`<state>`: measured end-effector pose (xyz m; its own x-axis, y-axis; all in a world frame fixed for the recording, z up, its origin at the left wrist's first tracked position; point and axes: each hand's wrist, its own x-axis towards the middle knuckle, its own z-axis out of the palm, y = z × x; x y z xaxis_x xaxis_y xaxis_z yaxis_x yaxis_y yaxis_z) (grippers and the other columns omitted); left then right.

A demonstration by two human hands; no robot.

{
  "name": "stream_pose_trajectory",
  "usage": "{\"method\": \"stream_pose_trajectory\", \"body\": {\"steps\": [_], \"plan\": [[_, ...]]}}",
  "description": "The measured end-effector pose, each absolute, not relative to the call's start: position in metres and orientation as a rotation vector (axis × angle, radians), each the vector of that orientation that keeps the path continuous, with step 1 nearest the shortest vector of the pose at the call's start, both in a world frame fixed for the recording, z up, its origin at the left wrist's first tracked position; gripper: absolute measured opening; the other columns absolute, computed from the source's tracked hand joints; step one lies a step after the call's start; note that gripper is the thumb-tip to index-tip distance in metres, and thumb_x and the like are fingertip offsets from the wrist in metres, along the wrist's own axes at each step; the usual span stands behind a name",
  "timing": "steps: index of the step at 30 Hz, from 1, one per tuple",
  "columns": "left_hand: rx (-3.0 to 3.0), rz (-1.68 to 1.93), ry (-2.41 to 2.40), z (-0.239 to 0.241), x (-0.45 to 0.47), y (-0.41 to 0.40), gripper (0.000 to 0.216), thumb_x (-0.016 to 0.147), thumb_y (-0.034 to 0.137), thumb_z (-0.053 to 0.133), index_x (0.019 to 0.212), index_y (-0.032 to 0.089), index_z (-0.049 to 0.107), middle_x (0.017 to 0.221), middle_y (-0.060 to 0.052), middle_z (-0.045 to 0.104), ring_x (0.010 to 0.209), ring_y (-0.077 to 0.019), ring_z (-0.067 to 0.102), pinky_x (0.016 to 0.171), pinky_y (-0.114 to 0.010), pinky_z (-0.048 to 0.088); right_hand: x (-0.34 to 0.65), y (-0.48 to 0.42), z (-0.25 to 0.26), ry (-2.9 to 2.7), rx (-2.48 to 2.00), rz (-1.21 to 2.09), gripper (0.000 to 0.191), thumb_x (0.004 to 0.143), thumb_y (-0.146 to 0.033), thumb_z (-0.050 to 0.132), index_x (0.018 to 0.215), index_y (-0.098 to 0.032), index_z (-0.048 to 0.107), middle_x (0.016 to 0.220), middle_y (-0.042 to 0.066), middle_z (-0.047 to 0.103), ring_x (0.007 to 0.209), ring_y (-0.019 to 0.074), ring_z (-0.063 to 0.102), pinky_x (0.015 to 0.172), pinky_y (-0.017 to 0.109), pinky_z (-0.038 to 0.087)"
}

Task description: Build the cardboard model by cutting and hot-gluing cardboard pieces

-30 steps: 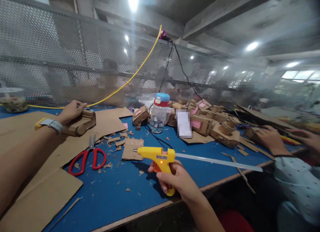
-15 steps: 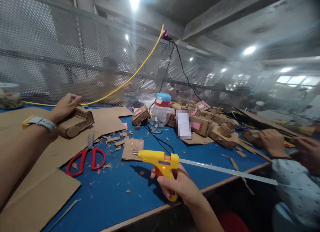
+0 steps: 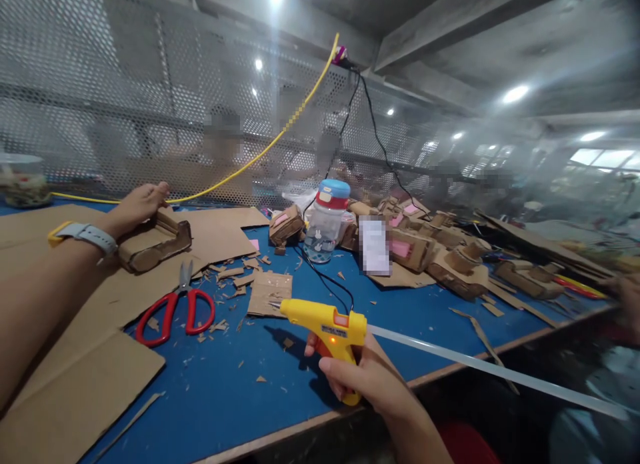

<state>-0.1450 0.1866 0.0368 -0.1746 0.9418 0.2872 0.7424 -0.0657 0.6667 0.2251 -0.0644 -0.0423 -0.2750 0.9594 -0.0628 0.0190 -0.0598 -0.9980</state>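
My left hand [image 3: 141, 207], below a grey watch strap, has its fingers curled at the far side of a brown cardboard model car [image 3: 155, 248]. It appears to grip the model's back edge; the fingertips' contact is partly hidden. The model rests on flat cardboard. In my right hand [image 3: 357, 377] is a yellow glue gun [image 3: 327, 324], its orange light lit. The nozzle points left, over a small cardboard square [image 3: 273, 291]. From the gun's rear a long translucent glue stick [image 3: 480, 363] sticks out to the right.
Red-handled scissors [image 3: 173, 311] lie open among cardboard scraps. A water bottle [image 3: 327, 224] stands behind the gun's black cord. Several cardboard models [image 3: 410, 249] are piled right of it. Large cardboard sheets [image 3: 90, 377] cover the blue table's left side. A perforated metal screen [image 3: 175, 117] rises behind.
The view has shifted slightly, moving most things to the right. A co-worker's hand at the right has withdrawn from a cardboard model toward the edge. Both my hands keep their hold.
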Motion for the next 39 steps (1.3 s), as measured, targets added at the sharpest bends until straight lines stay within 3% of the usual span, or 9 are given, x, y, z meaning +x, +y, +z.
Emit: {"method": "stream_pose_trajectory", "body": {"steps": [9,16,25,29,32,36,39], "plan": [[1.897,1.049,1.872,0.037,-0.116,0.189,0.042,0.096,0.036,0.029,0.066,0.017,0.053,0.072,-0.004,0.057,0.067,-0.017,0.048,0.065,-0.026,0.04,0.226,-0.064,-0.043,-1.404,-1.157,1.438,0.039,0.069,-0.042,0.075,0.094,-0.014,0.062,0.093,0.007,0.067,0.043,0.0008,0.044,0.04,0.016,0.035],[1.809,1.13,1.879,0.032,-0.108,0.189,0.056,0.1,0.039,0.022,0.054,0.02,0.048,0.056,-0.002,0.05,0.058,-0.0171,0.047,0.065,-0.029,0.04,0.223,-0.067,-0.037,-1.373,-1.195,1.475,0.041,0.067,-0.041,0.077,0.094,-0.014,0.062,0.093,0.006,0.067,0.046,0.0013,0.044,0.043,0.017,0.036],[1.584,1.451,1.799,0.041,-0.108,0.18,0.046,0.102,0.041,0.015,0.075,0.019,0.046,0.047,0.004,0.045,0.051,-0.015,0.048,0.062,-0.026,0.044,0.222,-0.068,-0.035,-1.334,-1.2,1.475,0.041,0.063,-0.038,0.078,0.093,-0.014,0.063,0.087,0.003,0.064,0.047,0.0021,0.044,0.044,0.018,0.037],[1.436,1.602,1.614,0.048,-0.096,0.166,0.043,0.102,0.044,0.015,0.091,0.018,0.048,0.044,0.007,0.04,0.044,-0.0143,0.048,0.053,-0.025,0.043,0.221,-0.068,-0.033,-1.345,-1.203,1.472,0.037,0.065,-0.036,0.076,0.091,-0.014,0.063,0.072,-0.001,0.06,0.045,0.0028,0.043,0.044,0.018,0.037],[1.365,1.724,1.485,0.058,-0.09,0.159,0.041,0.102,0.046,0.018,0.093,0.019,0.047,0.044,0.008,0.036,0.04,-0.0124,0.044,0.049,-0.023,0.041,0.22,-0.067,-0.033,-1.372,-1.171,1.46,0.033,0.065,-0.034,0.075,0.089,-0.015,0.062,0.076,0.0,0.061,0.045,0.0026,0.044,0.044,0.018,0.036],[1.491,1.81,1.523,0.083,-0.084,0.149,0.048,0.101,0.053,0.016,0.099,0.017,0.047,0.049,0.008,0.036,0.041,-0.0096,0.045,0.05,-0.021,0.042,0.22,-0.067,-0.037,-1.372,-1.151,1.45,0.036,0.066,-0.034,0.073,0.093,-0.015,0.061,0.088,0.002,0.063,0.046,0.0018,0.045,0.044,0.018,0.037],[1.6,1.838,1.589,0.101,-0.08,0.142,0.058,0.099,0.057,0.01,0.109,0.014,0.047,0.052,0.008,0.035,0.043,-0.0082,0.046,0.055,-0.021,0.042,0.221,-0.067,-0.039,-1.369,-1.131,1.445,0.035,0.067,-0.033,0.072,0.094,-0.014,0.06,0.081,0.0,0.061,0.045,0.0021,0.044,0.045,0.019,0.038]]}}
